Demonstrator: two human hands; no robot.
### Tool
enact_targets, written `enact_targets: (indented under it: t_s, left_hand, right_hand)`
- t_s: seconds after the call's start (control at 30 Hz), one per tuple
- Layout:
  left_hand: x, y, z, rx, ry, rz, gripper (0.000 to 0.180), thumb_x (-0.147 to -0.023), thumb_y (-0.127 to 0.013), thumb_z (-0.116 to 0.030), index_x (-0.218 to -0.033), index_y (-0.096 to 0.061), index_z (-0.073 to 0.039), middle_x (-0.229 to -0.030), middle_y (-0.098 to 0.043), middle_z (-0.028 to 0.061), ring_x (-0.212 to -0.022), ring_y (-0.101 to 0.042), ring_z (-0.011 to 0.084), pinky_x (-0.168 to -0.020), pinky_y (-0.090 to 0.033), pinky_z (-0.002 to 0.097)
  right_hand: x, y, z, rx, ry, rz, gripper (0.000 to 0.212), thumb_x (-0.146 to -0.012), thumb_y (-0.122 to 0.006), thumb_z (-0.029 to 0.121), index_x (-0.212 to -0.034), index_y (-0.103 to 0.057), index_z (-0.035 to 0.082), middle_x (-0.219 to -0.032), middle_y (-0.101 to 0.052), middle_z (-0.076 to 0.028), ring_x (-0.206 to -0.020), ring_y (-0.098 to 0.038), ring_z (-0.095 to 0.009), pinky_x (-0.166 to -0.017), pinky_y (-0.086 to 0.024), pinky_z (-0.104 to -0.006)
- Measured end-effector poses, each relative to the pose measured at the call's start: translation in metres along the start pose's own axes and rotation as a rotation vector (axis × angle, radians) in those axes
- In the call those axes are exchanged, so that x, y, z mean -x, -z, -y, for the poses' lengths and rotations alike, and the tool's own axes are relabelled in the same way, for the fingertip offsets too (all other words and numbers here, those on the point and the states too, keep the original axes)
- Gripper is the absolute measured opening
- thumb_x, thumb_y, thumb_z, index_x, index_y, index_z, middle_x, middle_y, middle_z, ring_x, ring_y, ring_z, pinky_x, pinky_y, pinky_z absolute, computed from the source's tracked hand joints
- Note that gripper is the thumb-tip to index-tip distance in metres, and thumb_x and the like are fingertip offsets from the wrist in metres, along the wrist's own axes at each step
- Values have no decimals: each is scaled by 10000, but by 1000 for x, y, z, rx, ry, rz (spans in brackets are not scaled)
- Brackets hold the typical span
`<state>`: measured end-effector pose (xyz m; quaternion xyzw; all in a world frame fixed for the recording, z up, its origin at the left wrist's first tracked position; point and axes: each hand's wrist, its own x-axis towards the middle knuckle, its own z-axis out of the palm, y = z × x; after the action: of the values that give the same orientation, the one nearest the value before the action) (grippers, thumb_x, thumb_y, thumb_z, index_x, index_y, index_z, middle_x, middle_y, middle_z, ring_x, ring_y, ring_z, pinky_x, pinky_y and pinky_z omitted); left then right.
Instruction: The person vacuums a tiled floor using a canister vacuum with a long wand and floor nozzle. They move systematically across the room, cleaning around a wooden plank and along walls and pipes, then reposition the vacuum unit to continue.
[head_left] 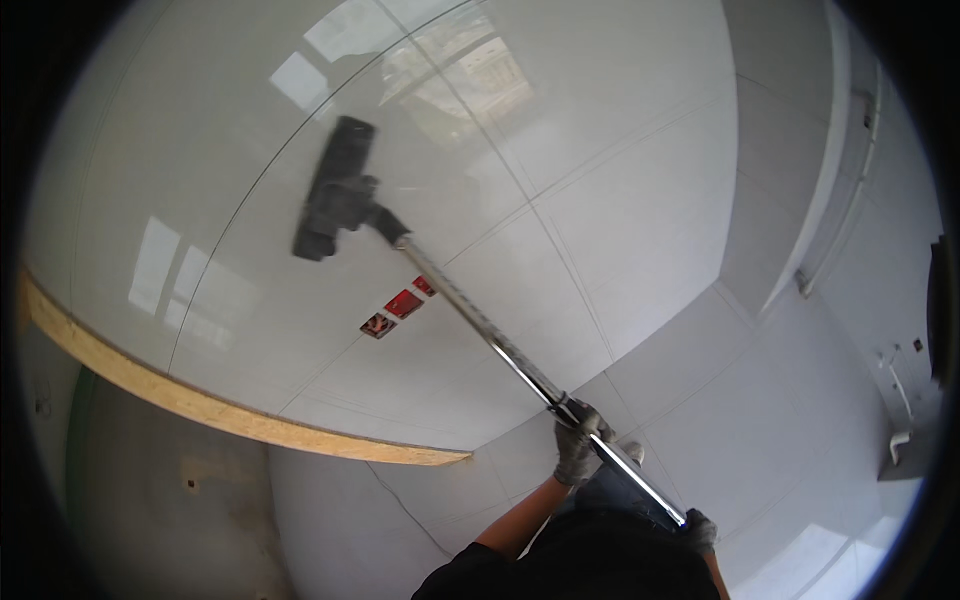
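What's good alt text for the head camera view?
A person's gloved left hand and right hand hold a chrome vacuum wand, its black floor nozzle raised before a glossy tiled wall bearing small red rectangles. A wooden strip edges the wall.

Soft, cool light fills most of the room. Pale window-shaped reflections glare off the glossy wall (640, 130), and another bright patch whitens the floor (700, 420) at lower right. The lower left corner is dim and murky. The tube (644, 474) glints sharply; the nozzle (338, 195) is smeared by blur. The shirt (610, 560) loses detail in black. Fisheye distortion bows the board (250, 424), and a black rim closes the corners.
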<state>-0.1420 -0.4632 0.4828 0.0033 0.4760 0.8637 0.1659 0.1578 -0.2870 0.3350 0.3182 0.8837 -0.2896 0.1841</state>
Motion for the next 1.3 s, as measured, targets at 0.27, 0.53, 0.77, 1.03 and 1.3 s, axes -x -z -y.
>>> enact_targets:
  t_s: [0.27, 0.53, 0.77, 1.03, 1.3]
  left_hand:
    - [-70, -77, -43, 141, -403, 52, 232, -885, -644, -136, -1047, -482, -103, -629, -471, 18, -460, -474, 117, -419, -432, 280]
    - [5, -16, 255, -416, 319, -77, 366, -805, -654, 26, -1004, -375, -101, -762, -496, 44, -483, -546, 180, -427, -522, 344]
    - [-75, -97, 147, -86, -2, 194, 362, -814, -648, 47, -1015, -397, -119, -772, -514, 33, -439, -521, 152, -380, -507, 298]
    - [-182, -279, -107, -18, -304, 496, 244, -871, -642, -83, -938, -408, -106, -671, -481, 9, -475, -497, 109, -443, -464, 279]
    - [-95, -188, 49, -20, -90, 462, 461, -845, -662, -36, -1122, -309, -141, -737, -515, 30, -480, -543, 159, -467, -539, 351]
  right_hand:
    - [-60, 104, 42, -194, 206, -507, 265, -632, -680, 223, -860, -612, 108, -774, -640, -115, -766, -622, -337, -674, -503, -437]
    - [65, -100, -156, -158, -449, 215, 496, -545, -849, 329, -933, -624, 116, -858, -689, -125, -847, -663, -314, -753, -540, -414]
    - [-6, -42, -56, -311, -192, 20, 361, -637, -727, 356, -887, -617, 120, -831, -662, -163, -792, -637, -371, -705, -524, -421]
    - [-69, 180, 104, -332, 13, -443, 342, -651, -677, 271, -938, -580, 110, -765, -651, -166, -720, -640, -377, -620, -513, -457]
    - [-50, 104, 0, -143, -248, -164, 476, -631, -692, 397, -1033, -606, 155, -896, -684, -122, -891, -653, -340, -814, -529, -412]
